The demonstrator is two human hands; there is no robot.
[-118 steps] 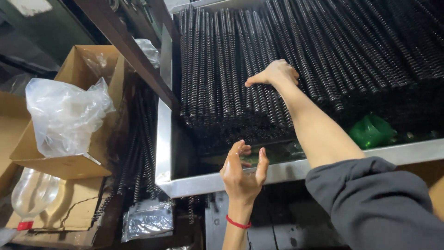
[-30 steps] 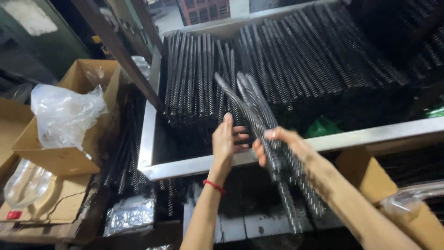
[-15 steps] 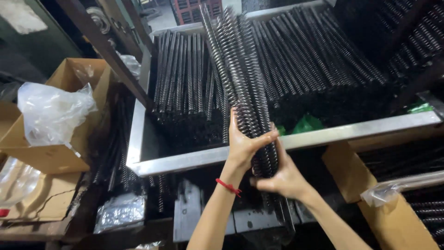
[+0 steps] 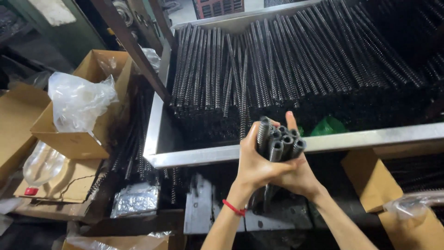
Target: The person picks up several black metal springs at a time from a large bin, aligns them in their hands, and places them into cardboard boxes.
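Squaring up a bundle of black coiled springs [image 4: 279, 143] calls for both hands working as one clamp, and that is how they sit: the left hand [image 4: 253, 164] wraps the bundle from the left, the right hand [image 4: 300, 173] closes on it from the right and below, each grip shut firmly round the springs. The bundle stands nearly upright just in front of the near rim of the metal tray [image 4: 222, 155], its top ends at rim height and its lower part hanging below the hands. To do this well, I would judge, the coils want an even squeeze so none slides out, with the ends kept level.

Each spring is a long, thin, tightly wound helix, dark and slightly glossy, with a ribbed surface and an open round end. Many more lie side by side in the tray, running from near to far. The tray is dull grey sheet metal with a folded edge. On the left stands a cardboard box [image 4: 81, 136] holding a crumpled clear plastic bag [image 4: 78, 99], soft and wrinkled. A red band [image 4: 233, 208] circles the left wrist.
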